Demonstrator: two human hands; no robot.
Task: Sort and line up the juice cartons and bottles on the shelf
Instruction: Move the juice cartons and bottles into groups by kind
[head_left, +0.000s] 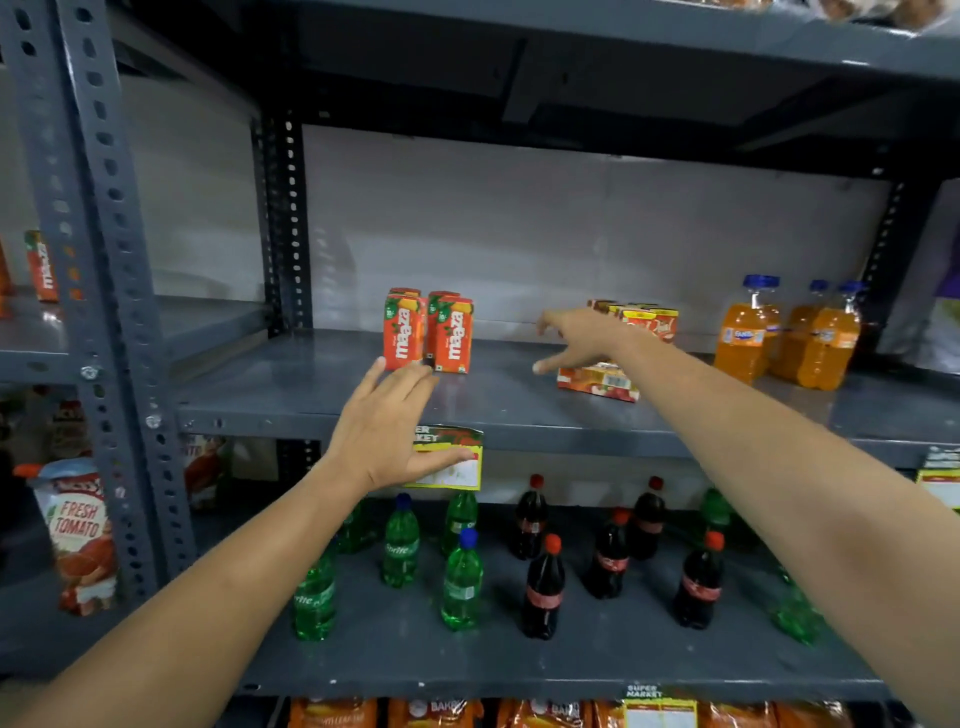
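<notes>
Several red-orange Maaza cartons (427, 331) stand upright in a tight group left of centre on the grey middle shelf (322, 400). To their right is a cluster of red-and-yellow juice cartons (649, 319), and one carton (597, 382) lies flat in front of them. Three orange Fanta bottles (789, 332) stand at the far right. My left hand (389, 426) hovers open just in front of the Maaza cartons, fingertips near their base. My right hand (582, 338) reaches open over the flat carton, fingers spread and holding nothing.
The shelf below holds green Sprite bottles (400, 551) and dark cola bottles (543, 587). A price tag (452, 467) hangs on the middle shelf's front edge. A tomato sauce pouch (78, 535) and another Maaza carton (41, 267) sit in the left bay, beyond the perforated upright (109, 218).
</notes>
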